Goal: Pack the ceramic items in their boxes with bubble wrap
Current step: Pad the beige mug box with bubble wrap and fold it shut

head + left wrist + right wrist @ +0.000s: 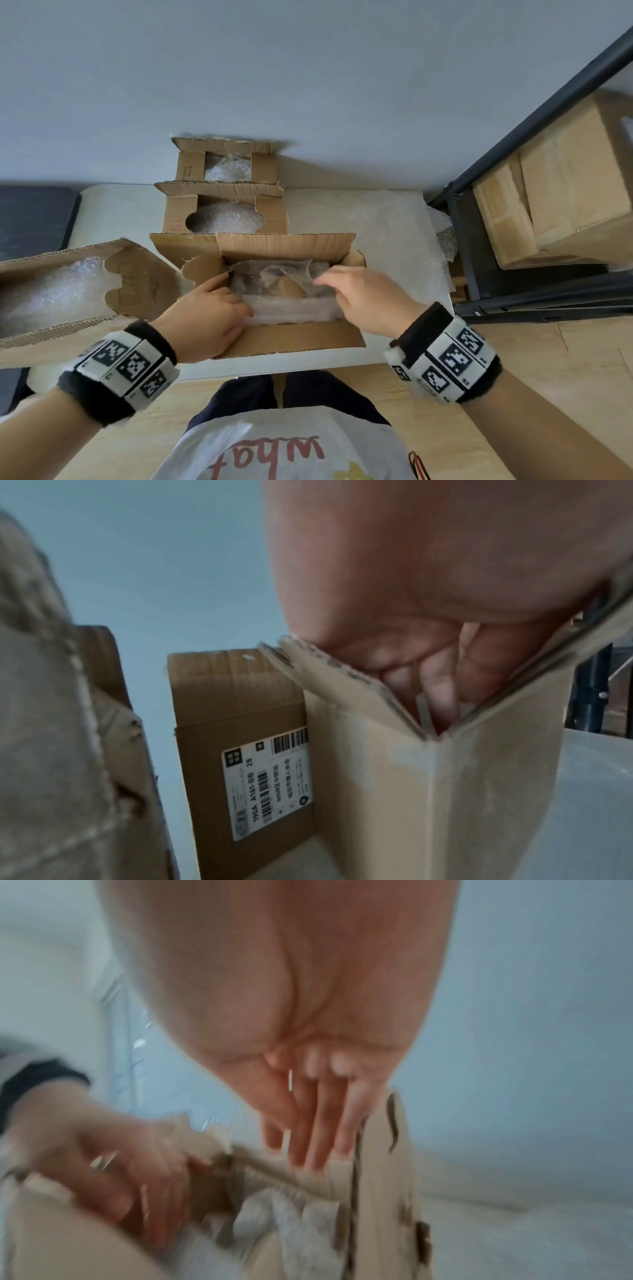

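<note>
An open cardboard box [287,337] stands on the white table [116,212] in front of me. Bubble wrap [294,308] lines the inside, and a brown ceramic item [291,287] shows through a gap in it. My left hand [236,301] is at the box's left inner corner, thumb along the wall, fingers [438,696] reaching down and pressing the wrap. My right hand [329,279] hovers over the right side with straight fingers [308,1137] touching the wrap's top fold. The right wrist view is blurred and also shows the left hand [137,1177] and the crumpled wrap [274,1226].
Two smaller boxes [222,212] [226,161] with wrapped contents stand behind, one bearing a barcode label [267,783]. A long open box [68,291] with bubble wrap lies at the left. A loose bubble wrap sheet [394,233] covers the table's right. A dark metal shelf [507,164] holds cartons [565,188].
</note>
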A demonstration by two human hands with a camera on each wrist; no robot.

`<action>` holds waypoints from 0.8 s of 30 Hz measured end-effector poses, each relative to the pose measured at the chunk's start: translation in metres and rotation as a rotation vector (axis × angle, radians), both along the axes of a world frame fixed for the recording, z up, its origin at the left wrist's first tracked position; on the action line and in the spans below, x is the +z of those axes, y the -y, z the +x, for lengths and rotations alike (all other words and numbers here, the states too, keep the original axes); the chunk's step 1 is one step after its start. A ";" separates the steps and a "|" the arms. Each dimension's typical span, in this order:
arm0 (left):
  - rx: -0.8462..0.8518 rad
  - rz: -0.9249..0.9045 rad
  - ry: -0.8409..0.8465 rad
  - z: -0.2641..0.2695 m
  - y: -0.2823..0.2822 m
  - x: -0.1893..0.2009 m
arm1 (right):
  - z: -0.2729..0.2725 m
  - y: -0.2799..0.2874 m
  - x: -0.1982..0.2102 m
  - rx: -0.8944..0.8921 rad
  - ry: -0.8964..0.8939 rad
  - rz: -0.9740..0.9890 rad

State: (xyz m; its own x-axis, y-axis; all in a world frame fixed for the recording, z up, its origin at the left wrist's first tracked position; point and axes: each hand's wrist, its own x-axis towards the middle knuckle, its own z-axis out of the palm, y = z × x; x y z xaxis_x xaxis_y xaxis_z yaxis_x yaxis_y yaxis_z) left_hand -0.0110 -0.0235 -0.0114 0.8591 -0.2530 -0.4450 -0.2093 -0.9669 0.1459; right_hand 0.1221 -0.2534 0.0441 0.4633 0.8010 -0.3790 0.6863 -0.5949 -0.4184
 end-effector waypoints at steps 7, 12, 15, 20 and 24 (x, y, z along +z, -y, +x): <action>0.237 -0.073 0.165 -0.038 0.013 0.003 | 0.057 0.057 -0.036 -0.655 0.389 0.349; 0.364 -0.063 0.107 -0.037 0.018 -0.002 | 0.071 0.074 -0.117 -0.771 0.072 -0.182; 0.426 -0.073 0.101 -0.031 0.020 -0.003 | 0.065 0.077 -0.147 -0.800 -0.046 -0.331; 0.485 -0.089 0.114 -0.029 0.019 -0.013 | 0.052 0.087 -0.169 -0.724 0.082 -0.332; 0.509 -0.116 0.128 -0.029 0.016 -0.020 | 0.036 0.098 -0.174 -0.763 0.076 -0.093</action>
State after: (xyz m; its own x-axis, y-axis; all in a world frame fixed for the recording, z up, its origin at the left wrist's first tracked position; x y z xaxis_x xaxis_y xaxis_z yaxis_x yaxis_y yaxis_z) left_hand -0.0395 -0.0393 -0.0319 0.9315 0.1679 -0.3226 0.2583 -0.9299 0.2619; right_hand 0.1582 -0.3511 -0.1303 0.9019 0.2159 -0.3741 0.0969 -0.9451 -0.3119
